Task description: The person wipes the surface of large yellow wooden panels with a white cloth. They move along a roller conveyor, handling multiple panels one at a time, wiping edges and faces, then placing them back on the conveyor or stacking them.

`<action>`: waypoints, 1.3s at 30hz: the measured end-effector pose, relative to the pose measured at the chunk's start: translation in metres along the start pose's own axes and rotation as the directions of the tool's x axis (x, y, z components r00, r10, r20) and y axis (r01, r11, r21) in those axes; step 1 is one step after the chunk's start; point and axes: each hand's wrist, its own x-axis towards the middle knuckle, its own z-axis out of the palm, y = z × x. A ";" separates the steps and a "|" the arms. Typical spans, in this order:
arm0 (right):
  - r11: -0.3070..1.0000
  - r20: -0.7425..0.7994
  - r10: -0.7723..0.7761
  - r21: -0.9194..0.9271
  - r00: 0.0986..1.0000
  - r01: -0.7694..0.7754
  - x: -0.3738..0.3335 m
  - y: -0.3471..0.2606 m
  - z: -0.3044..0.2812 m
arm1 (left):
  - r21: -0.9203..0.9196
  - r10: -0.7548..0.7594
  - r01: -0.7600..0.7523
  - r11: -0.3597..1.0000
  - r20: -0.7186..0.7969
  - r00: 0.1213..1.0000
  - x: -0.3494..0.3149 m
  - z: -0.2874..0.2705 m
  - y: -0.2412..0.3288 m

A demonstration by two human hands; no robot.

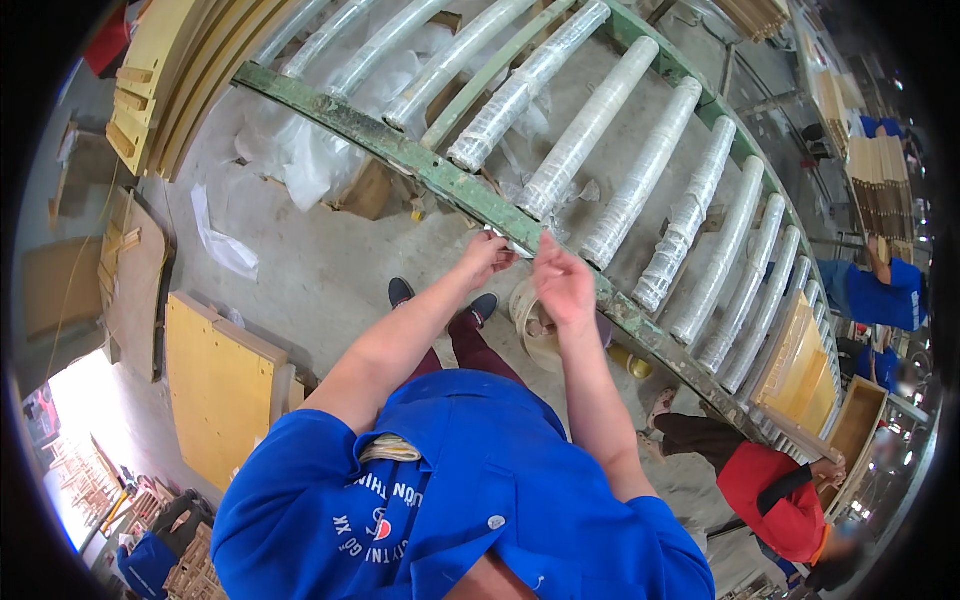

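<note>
Grey floor [330, 265] underlies scuffed green rail [462, 190]; left hand's [485, 258], right hand's [563, 285] grip I cannot tell.

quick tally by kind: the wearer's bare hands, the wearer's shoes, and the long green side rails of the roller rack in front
Left hand and right hand: 2
Left shoe and right shoe: 2
Near green rail and far green rail: 2
Total: 6
</note>
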 end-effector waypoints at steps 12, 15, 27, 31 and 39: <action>-0.955 0.473 -0.219 0.077 0.854 -0.287 -0.012 -0.038 0.005 | 0.347 0.102 -0.062 0.936 -0.100 0.990 0.010 -0.009 0.005; -0.957 0.358 -0.146 0.187 0.922 -0.224 -0.016 -0.028 0.020 | 0.336 0.175 -0.124 0.934 -0.125 0.977 0.018 -0.026 -0.004; -0.979 0.431 -0.078 -0.203 0.899 0.013 -0.030 0.021 0.017 | 0.312 0.152 -0.113 0.943 -0.105 0.983 -0.049 -0.080 0.055; -0.809 0.420 -0.311 -0.588 0.853 -0.006 -0.005 0.063 0.000 | 0.295 0.170 -0.137 0.946 -0.089 0.981 -0.093 -0.145 0.088; -0.872 0.418 -0.285 -0.486 0.862 -0.053 0.048 0.193 -0.013 | 0.127 0.150 -0.112 0.985 -0.341 0.928 -0.186 -0.352 0.150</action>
